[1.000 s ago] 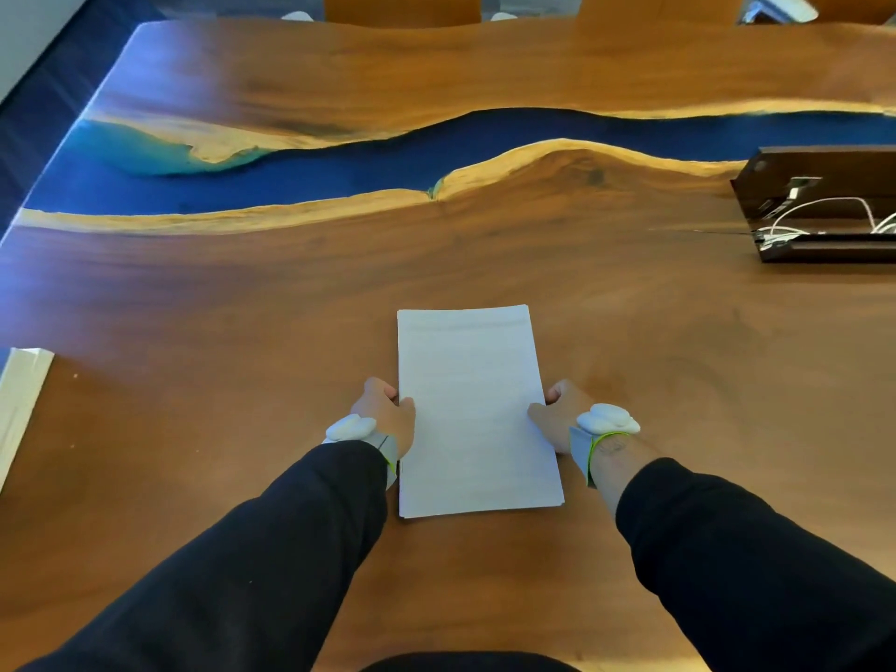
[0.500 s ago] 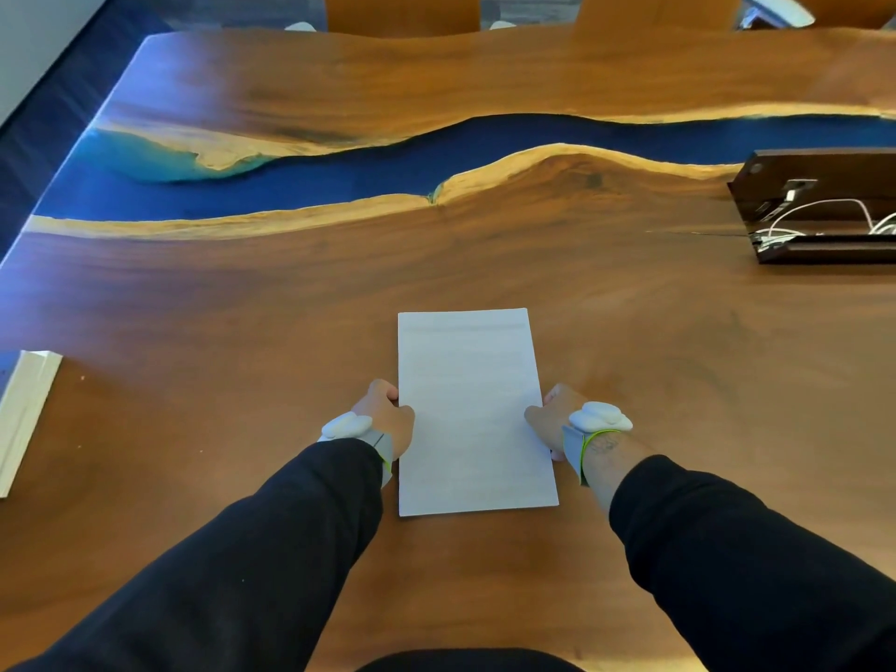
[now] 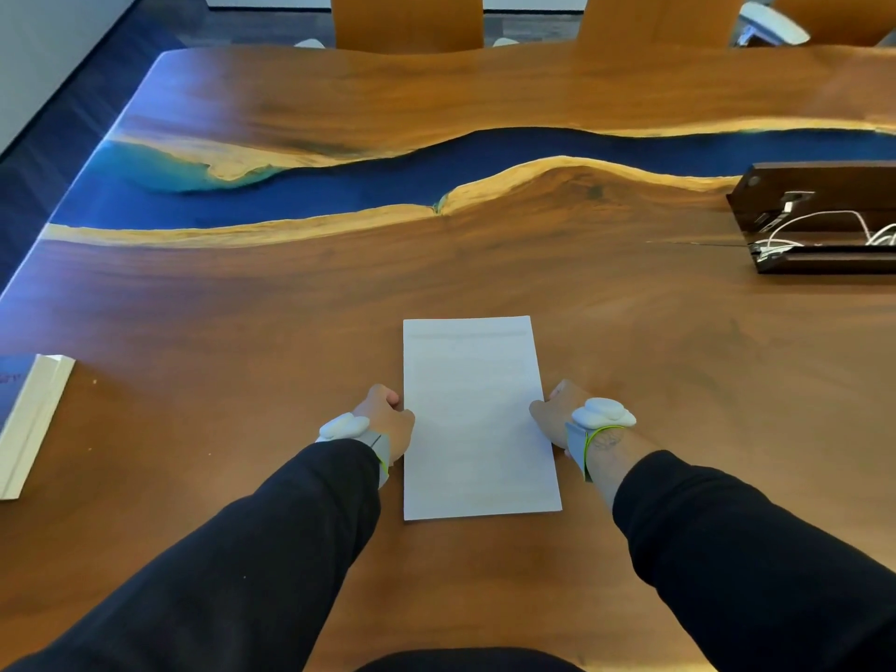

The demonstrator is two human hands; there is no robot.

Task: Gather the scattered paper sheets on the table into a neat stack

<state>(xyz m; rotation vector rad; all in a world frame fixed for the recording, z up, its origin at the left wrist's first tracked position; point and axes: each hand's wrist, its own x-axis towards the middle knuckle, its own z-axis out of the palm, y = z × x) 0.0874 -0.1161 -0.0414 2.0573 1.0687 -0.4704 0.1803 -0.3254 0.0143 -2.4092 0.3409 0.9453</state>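
A white stack of paper sheets (image 3: pixel 477 419) lies flat on the wooden table (image 3: pixel 679 380), straight in front of me, its edges lined up. My left hand (image 3: pixel 388 414) presses against the stack's left long edge, fingers curled. My right hand (image 3: pixel 552 414) presses against the right long edge in the same way. Both wrists carry white trackers on grey straps. No loose sheet shows elsewhere on the table.
A white book or ream (image 3: pixel 31 419) lies at the table's left edge. A dark wooden box (image 3: pixel 824 220) with white cables stands at the right. A blue resin river (image 3: pixel 339 186) crosses the tabletop. Wooden chairs (image 3: pixel 407 19) stand beyond the far edge.
The hands and stack stay in place against each other. The view has tilted slightly, so the stack sits a little lower and more squarely aligned.
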